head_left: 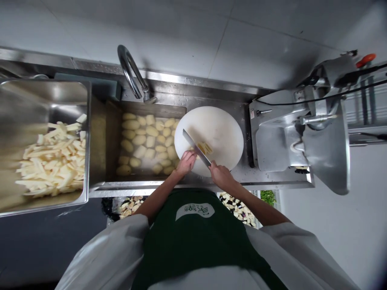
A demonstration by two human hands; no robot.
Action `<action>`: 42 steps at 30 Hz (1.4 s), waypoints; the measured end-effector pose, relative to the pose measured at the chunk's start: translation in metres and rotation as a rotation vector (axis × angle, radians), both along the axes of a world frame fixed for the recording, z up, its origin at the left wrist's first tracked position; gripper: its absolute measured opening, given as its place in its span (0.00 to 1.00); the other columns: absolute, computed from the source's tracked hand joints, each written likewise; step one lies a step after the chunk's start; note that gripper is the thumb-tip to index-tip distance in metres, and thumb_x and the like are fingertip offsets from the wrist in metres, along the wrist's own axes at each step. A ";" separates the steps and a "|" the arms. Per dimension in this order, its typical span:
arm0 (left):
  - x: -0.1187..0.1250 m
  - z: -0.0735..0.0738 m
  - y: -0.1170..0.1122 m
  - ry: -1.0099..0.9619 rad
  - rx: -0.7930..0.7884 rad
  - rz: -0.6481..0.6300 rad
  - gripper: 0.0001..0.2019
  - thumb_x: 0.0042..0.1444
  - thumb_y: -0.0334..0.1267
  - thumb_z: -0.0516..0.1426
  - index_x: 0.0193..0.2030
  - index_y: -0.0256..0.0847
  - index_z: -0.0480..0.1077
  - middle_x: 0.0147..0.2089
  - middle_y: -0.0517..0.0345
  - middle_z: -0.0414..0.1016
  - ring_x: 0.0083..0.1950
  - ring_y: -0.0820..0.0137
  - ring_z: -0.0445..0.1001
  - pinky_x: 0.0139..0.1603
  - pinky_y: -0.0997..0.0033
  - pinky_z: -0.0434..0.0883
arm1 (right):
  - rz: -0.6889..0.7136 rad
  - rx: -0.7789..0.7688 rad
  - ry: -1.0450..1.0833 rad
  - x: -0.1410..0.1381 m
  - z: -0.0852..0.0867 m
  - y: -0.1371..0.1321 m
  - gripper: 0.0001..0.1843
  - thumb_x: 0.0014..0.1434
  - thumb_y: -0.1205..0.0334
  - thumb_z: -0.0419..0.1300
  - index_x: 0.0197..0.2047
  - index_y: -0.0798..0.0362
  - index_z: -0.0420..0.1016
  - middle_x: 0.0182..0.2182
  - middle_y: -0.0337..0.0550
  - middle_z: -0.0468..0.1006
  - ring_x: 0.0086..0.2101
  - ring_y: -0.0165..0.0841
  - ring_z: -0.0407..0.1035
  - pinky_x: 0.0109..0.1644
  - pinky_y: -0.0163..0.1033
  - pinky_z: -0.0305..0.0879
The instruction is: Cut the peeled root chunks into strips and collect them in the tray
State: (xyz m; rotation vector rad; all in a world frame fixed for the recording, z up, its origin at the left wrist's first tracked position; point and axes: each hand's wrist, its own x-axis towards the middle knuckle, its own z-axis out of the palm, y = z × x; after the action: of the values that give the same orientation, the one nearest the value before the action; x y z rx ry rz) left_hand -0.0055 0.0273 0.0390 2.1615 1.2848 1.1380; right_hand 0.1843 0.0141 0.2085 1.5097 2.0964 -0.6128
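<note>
Head: right grip (221,176) closed round knife (193,144), left grip (186,162) unclear (potatoes (152,131) in sink (157,109) alongside).

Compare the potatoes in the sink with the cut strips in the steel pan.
The potatoes are chunky and mostly rounded; the strips are long and thin. The potatoes sit in cloudy water, spread across the sink; the strips lie heaped in the steel pan, with no water visible. Both are pale yellowish and in metal containers.

Steel counter (244,175), round white cutting board (217,129) on it, metal slicer (272,149) at right
</note>
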 end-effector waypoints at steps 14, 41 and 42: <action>-0.008 0.007 -0.007 -0.014 -0.060 -0.022 0.14 0.71 0.37 0.48 0.53 0.41 0.73 0.50 0.45 0.75 0.54 0.61 0.72 0.56 0.53 0.73 | -0.002 -0.024 0.050 -0.025 -0.029 0.005 0.15 0.73 0.68 0.43 0.55 0.62 0.67 0.43 0.60 0.82 0.45 0.42 0.78 0.46 0.38 0.66; -0.026 0.085 0.071 -1.056 -1.296 0.126 0.26 0.56 0.64 0.59 0.39 0.39 0.70 0.38 0.48 0.78 0.39 0.59 0.79 0.36 0.55 0.79 | -0.340 -0.017 0.215 0.083 -0.051 -0.096 0.12 0.75 0.58 0.46 0.50 0.55 0.66 0.38 0.53 0.82 0.39 0.41 0.77 0.37 0.37 0.53; -0.022 0.084 0.070 -1.034 -1.227 0.179 0.25 0.56 0.63 0.60 0.40 0.39 0.70 0.37 0.50 0.77 0.38 0.62 0.79 0.36 0.58 0.79 | -0.336 -0.019 0.210 0.081 -0.052 -0.094 0.12 0.75 0.58 0.45 0.50 0.55 0.66 0.39 0.53 0.82 0.39 0.41 0.77 0.37 0.37 0.53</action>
State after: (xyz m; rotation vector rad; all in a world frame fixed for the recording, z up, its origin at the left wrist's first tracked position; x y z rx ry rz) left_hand -0.0278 0.0972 0.1228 0.4480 1.1266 0.8799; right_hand 0.2655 -0.0803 0.1563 1.8753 1.9891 -0.9471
